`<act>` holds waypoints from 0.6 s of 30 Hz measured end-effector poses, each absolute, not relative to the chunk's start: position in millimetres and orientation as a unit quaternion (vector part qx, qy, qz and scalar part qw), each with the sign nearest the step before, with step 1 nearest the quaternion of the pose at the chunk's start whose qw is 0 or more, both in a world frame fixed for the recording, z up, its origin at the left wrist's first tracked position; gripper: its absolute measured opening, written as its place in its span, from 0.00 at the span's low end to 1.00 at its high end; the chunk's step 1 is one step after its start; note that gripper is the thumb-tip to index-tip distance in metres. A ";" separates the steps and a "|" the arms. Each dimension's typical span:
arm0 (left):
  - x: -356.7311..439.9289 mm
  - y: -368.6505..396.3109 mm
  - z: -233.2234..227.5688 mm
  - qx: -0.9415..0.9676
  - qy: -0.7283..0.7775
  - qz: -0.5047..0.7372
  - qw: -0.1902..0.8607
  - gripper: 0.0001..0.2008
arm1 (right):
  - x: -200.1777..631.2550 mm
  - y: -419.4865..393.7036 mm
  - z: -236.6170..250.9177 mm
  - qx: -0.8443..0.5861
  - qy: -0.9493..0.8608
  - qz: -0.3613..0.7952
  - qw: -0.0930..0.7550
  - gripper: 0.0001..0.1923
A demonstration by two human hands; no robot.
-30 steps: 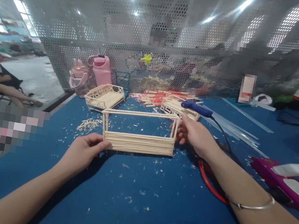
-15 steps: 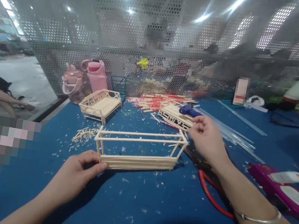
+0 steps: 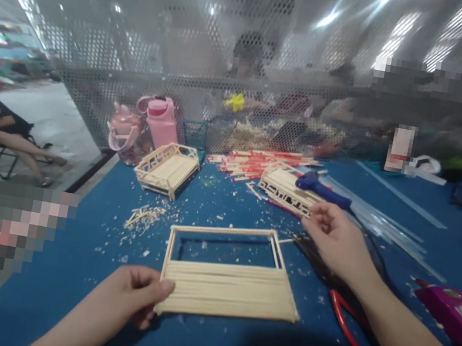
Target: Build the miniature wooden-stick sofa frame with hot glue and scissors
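Observation:
A frame of thin wooden sticks [image 3: 228, 289], with a planked lower part and an open upper part, tilts above the blue table. My left hand [image 3: 138, 294] grips its left end, thumb on the planks. My right hand [image 3: 336, 233] is apart from the frame, above and beyond its right end, with fingertips drawn together; whatever they hold, if anything, I cannot make out. Just past those fingertips is another small wooden-stick model [image 3: 282, 185]. A blue glue gun [image 3: 322, 189] lies against that model, partly over it.
A railed wooden-stick model [image 3: 169, 171] stands at the left, near pink bottles [image 3: 161, 125]. Behind lie red-and-wood sticks [image 3: 255, 162]; clear glue sticks [image 3: 384, 218] are at the right. Red-handled pliers [image 3: 347, 325] lie under my right forearm. A purple tool [image 3: 452, 313] sits farther right.
The stick frame has turned from upright to tilted, showing its planked face to me, and has come nearer. My right hand stays near the other model, while the whole view has shifted.

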State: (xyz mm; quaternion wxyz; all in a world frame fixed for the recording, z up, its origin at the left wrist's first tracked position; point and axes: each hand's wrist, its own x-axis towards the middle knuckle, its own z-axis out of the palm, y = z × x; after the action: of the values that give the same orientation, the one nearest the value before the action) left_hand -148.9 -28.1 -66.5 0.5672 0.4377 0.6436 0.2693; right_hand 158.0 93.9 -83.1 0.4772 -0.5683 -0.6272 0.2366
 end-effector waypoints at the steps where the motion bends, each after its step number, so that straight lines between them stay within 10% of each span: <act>1: -148.0 -27.9 -66.3 0.434 0.646 0.262 0.571 0.25 | 157.5 92.9 -82.9 -0.570 -0.630 0.231 0.474 0.10; 13: -159.8 -18.5 -68.8 0.513 0.720 0.273 0.380 0.27 | 153.4 58.8 -55.7 -0.560 -0.653 0.149 0.488 0.12; 18: -162.7 -13.6 -74.8 0.553 0.696 0.361 0.282 0.21 | 135.7 -42.7 -38.9 -0.346 -0.852 0.265 0.291 0.12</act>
State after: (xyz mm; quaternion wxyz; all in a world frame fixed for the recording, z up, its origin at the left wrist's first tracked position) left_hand -162.7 -13.6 -74.8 0.2818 0.5528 0.6964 0.3605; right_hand 135.7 -42.7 -38.9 0.2911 -0.3457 -0.8518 0.2650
